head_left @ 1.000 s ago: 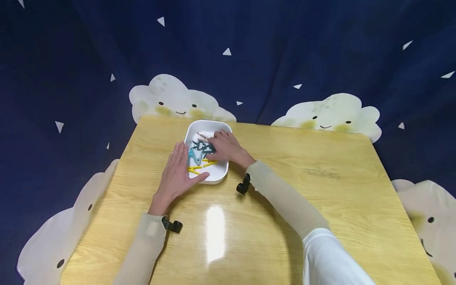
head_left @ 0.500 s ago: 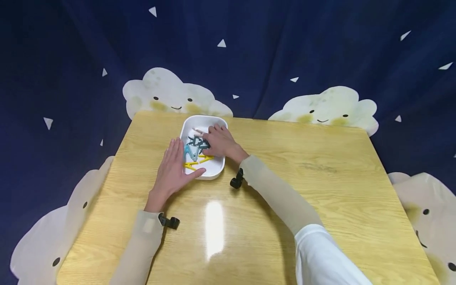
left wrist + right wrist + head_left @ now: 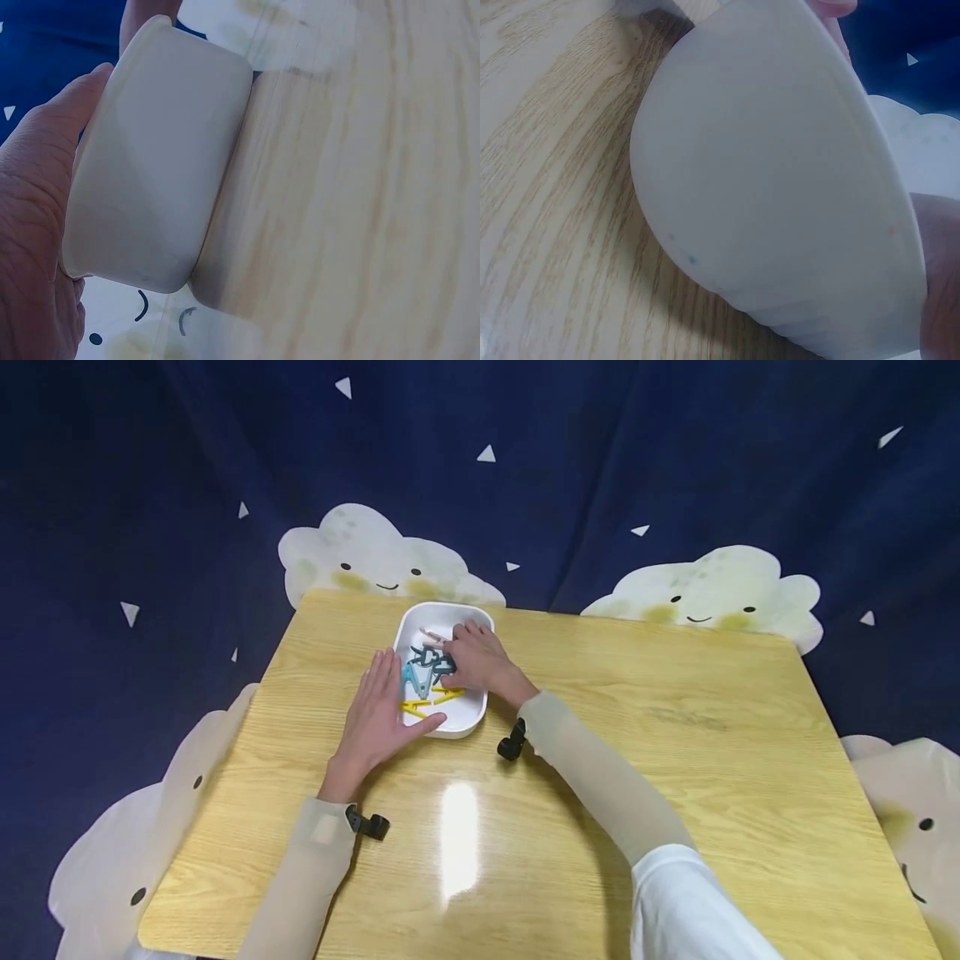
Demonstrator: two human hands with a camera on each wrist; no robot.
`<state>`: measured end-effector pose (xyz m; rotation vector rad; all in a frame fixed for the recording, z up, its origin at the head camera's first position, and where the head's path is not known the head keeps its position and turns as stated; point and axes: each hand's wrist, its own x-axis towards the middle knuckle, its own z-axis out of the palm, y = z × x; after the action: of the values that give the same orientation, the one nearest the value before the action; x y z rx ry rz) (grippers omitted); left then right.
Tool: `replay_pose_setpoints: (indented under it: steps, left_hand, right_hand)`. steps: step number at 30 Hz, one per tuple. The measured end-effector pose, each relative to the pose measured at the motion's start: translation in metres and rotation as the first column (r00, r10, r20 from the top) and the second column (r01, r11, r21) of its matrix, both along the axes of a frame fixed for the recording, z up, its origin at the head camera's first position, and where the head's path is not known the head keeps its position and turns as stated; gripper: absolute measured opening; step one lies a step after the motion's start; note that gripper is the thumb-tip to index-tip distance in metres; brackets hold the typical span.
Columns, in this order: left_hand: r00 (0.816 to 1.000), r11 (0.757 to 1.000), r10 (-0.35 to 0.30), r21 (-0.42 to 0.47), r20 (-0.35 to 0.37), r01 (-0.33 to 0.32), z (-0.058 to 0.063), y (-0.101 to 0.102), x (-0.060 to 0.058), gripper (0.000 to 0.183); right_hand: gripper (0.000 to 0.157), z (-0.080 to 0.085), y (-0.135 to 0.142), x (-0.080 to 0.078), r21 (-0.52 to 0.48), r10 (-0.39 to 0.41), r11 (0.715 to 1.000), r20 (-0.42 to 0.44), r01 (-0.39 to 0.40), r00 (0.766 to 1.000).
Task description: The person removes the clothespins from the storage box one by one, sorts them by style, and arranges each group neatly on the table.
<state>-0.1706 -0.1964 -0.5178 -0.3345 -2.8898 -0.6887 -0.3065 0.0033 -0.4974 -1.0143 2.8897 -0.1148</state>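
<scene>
A white plastic tub (image 3: 470, 724) stands towards the back left of the table. Inside it are yellow clothespins (image 3: 447, 696), a light blue clothespin (image 3: 417, 681), dark green clips (image 3: 429, 657) and a pale pink clothespin (image 3: 432, 638). My left hand (image 3: 375, 718) rests along the tub's left rim with straight fingers, its thumb stretched across the near rim. From the right, my right hand (image 3: 482, 660) reaches over the rim into the tub. Its thumb and index finger lie at either side of a dark green clip; I cannot tell whether they pinch it. Both wrist views show mainly the tub's outer wall (image 3: 161, 161).
The wooden table (image 3: 600, 735) extends well to the right and front of the tub. Behind it hangs a dark blue curtain (image 3: 420, 435) with white clouds and triangles. Small black cameras (image 3: 512, 742) sit on both wrists.
The head view shifts slightly. Both hands keep nearly the same places at the tub, and the clips lie much as before.
</scene>
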Motion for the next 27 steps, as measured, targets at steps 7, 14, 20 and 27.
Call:
replay_pose_setpoints:
  steps: [7,14,20,27]
  left_hand:
    - [1.000,1.000,0.004,-0.006,0.009,-0.004,-0.0005,0.0003,-0.0007,0.127]
    - [1.000,1.000,0.006,0.005,0.018,-0.006,-0.0006,0.0009,-0.0007,0.128]
    - [1.000,1.000,0.002,0.005,0.001,-0.002,-0.0007,0.0020,-0.0002,0.128]
    - [1.000,1.000,0.011,0.015,0.005,-0.011,-0.0021,0.0023,0.0021,0.126]
  right_hand:
    - [0.046,0.0022,-0.0002,0.0012,-0.035,0.012,0.999,-0.029,-0.013,0.999]
    - [0.044,0.0014,0.0016,0.0015,-0.071,0.009,0.997,-0.053,-0.013,0.999]
    - [0.051,0.0011,0.0041,0.0019,-0.096,-0.011,0.995,-0.064,0.005,0.998]
    - [0.057,0.0010,0.0055,0.0030,-0.123,-0.027,0.992,-0.095,0.015,0.995]
